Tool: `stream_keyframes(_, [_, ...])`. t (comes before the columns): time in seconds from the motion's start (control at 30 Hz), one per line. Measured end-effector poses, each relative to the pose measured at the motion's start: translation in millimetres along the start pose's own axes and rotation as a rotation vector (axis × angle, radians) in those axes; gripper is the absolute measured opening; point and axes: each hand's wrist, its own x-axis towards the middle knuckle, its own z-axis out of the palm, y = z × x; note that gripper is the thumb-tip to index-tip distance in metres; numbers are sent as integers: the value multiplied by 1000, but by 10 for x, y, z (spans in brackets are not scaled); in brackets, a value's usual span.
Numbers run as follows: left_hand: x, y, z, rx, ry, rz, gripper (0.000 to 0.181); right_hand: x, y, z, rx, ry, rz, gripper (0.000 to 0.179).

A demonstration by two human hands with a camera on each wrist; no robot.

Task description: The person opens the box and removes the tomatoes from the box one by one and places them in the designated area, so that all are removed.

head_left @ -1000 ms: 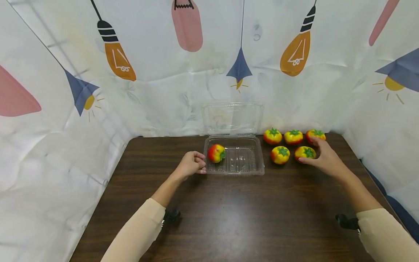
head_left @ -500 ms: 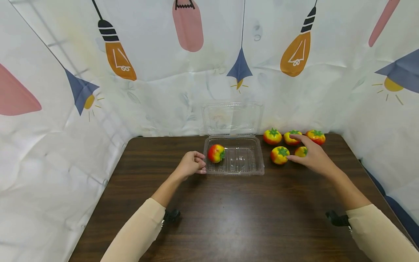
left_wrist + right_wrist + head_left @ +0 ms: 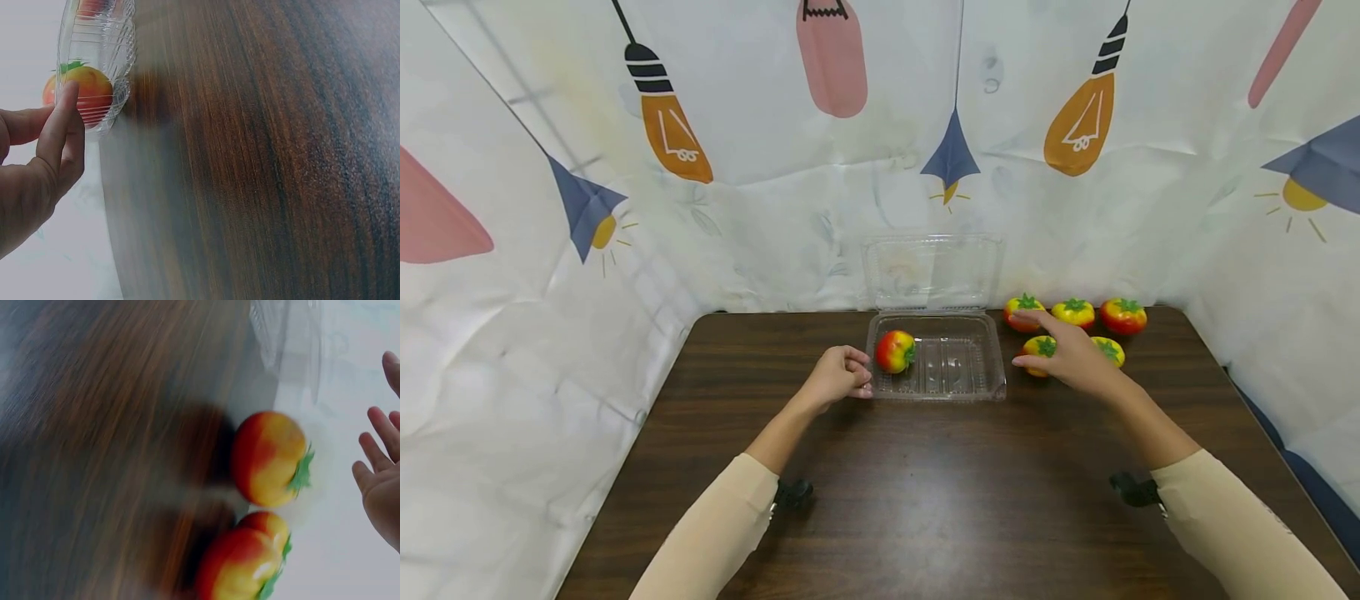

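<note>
In the head view, my left hand pinches the left rim of a clear plastic clamshell container; the left wrist view has thumb and fingertips at its wall. One red-and-yellow tomato with green leaves lies on its side in the container's left part. My right hand, thumb and fingers spread apart, hovers over the front tomatoes and holds nothing. It partly covers the front left tomato and the front right tomato. A fingertip overlaps the back left tomato.
Two more tomatoes, a middle one and a right one, stand in the back row near the table's far edge. The container's raised lid leans toward the patterned curtain. Brown wooden table extends in front.
My right hand has moved left, from the rightmost tomatoes to above the left ones, with nothing in it. The left hand, the container and the tomatoes have stayed in place.
</note>
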Motion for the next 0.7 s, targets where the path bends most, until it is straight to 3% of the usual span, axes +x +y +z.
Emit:
stream_keyframes(0.33, [13, -5, -5, 6, -2, -7, 35, 294, -233, 204, -22, -62, -113, 72])
stream_keyframes(0.7, [28, -23, -4, 3, -10, 5, 35, 567, -382, 425, -22, -139, -98, 73])
